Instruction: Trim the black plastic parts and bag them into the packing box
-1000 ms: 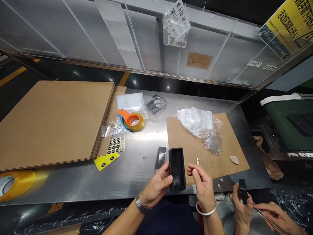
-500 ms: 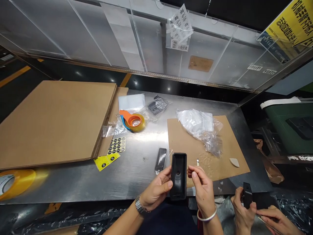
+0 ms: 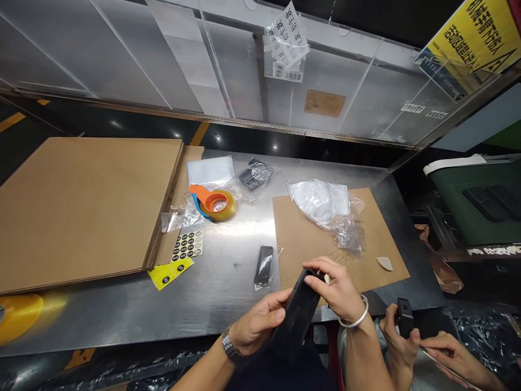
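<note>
Black box [image 3: 299, 315] tilts at tabletop's [image 3: 222, 290] near edge, left hand [image 3: 260, 320] gripping its side, right hand [image 3: 337, 285] its far end, probably for steadiness.

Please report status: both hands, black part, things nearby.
Left hand holding black part, tilted. Right hand at its far end, grip unclear. Wrapped black piece on metal table, apart from hands.

In front of the left hand [image 3: 262, 323] spreads a stainless-steel workbench [image 3: 228, 296], bright with glare. Farther ahead stands a translucent panelled partition [image 3: 240, 62]; below its lower edge shows dark floor [image 3: 146, 126] with yellow lines. Far ahead and rightward of the right hand [image 3: 337, 288] hangs a yellow warning sign [image 3: 474, 38].
</note>
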The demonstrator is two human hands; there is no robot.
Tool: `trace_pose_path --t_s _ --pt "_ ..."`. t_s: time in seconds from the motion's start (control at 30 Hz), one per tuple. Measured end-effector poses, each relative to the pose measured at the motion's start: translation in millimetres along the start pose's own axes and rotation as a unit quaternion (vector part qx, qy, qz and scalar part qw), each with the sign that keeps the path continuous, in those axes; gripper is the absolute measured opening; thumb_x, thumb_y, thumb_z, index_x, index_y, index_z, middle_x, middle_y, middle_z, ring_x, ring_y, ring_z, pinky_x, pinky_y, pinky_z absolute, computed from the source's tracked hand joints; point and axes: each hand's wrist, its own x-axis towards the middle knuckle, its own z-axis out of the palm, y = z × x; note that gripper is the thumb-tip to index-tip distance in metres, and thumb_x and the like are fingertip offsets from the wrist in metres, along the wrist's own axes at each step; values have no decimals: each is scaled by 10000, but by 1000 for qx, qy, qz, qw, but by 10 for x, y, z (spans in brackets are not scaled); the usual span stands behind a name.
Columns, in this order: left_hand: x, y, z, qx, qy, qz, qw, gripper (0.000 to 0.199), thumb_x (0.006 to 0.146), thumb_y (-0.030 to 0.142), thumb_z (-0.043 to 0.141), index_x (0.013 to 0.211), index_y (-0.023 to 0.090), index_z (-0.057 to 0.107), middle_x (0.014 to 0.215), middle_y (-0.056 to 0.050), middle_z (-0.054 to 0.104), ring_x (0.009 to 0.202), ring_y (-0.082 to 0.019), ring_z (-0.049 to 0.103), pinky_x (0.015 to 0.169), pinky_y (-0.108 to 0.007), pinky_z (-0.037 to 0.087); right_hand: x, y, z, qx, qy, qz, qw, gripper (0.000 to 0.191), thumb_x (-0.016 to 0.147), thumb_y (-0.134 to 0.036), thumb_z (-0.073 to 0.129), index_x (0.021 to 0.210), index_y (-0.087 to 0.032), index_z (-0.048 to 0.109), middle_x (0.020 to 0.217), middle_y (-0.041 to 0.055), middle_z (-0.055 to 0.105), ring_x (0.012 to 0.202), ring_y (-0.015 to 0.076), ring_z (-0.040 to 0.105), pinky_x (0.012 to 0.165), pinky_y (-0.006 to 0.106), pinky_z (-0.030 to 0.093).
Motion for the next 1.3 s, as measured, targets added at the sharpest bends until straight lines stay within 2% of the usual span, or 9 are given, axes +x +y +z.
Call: trace_pose_path --t_s 0.17,0.37,0.47,0.63,0.73,0.9,1.03,1.2,1.3 --pt "-26 35 15 -14 -9 -12 1000 529 680 375 631 1155 168 524 883 -107 623 684 -194 621 627 -308 488 19 -13 6 -7 -1 -4 1000 174 736 -262 605 883 -196 670 765 34 641 713 139 568 653 260 450" --pt "-26 9 -13 -17 -8 -11 1000 533 696 373 617 1171 154 510 895 -118 627 687 -185 621 637 -311 501 12 16 64 53 23 68 996 171 758 -264 562 809 -184 704 801 60 674 748 158 604 668 267 460" --pt "-31 0 -28 -27 -9 -7 1000 530 693 365 622 1168 155 510 931 -125 628 724 -189 617 643 -309 499 -3 53 84 142 22 105 984 210 773 -314 552 832 -177 699 831 65 679 787 170 608 705 283 465" --pt "-34 23 -37 -22 -7 4 1000 537 691 369 624 1174 170 504 956 -124 633 692 -188 630 611 -275 480 -72 143 116 308 64 149 937 288 791 -388 530 914 -165 665 852 80 688 807 188 622 747 334 480" --pt "-23 30 -39 -11 9 8 1000 555 678 373 636 1182 184 503 926 -108 633 682 -188 625 625 -290 478 -136 158 127 286 74 151 943 311 799 -396 516 976 -171 639 848 79 680 780 176 615 712 320 483" --pt "-4 8 -46 21 23 27 999 552 675 351 645 1190 211 506 868 -72 639 702 -178 602 665 -290 453 -218 107 119 225 43 143 963 309 747 -346 599 1021 -202 606 909 46 651 799 152 590 718 279 472" --pt "14 -12 -41 44 19 30 998 564 675 343 645 1203 216 495 923 -66 635 718 -174 589 738 -312 423 -223 131 129 182 67 150 970 276 800 -372 518 949 -182 650 683 12 616 560 96 513 540 226 420" --pt "58 1 12 86 17 89 992 582 660 347 654 1199 196 493 1162 -98 545 1006 -243 509 923 -362 318 -172 236 220 313 127 157 928 269 803 -395 510 793 -169 656 603 -1 569 526 86 469 509 212 382" --pt "84 -5 9 114 35 112 987 558 668 326 654 1186 204 489 1167 -98 536 1083 -251 454 955 -370 277 -134 297 314 355 146 169 908 275 799 -406 514 795 -164 643 628 9 579 554 95 476 523 210 388"
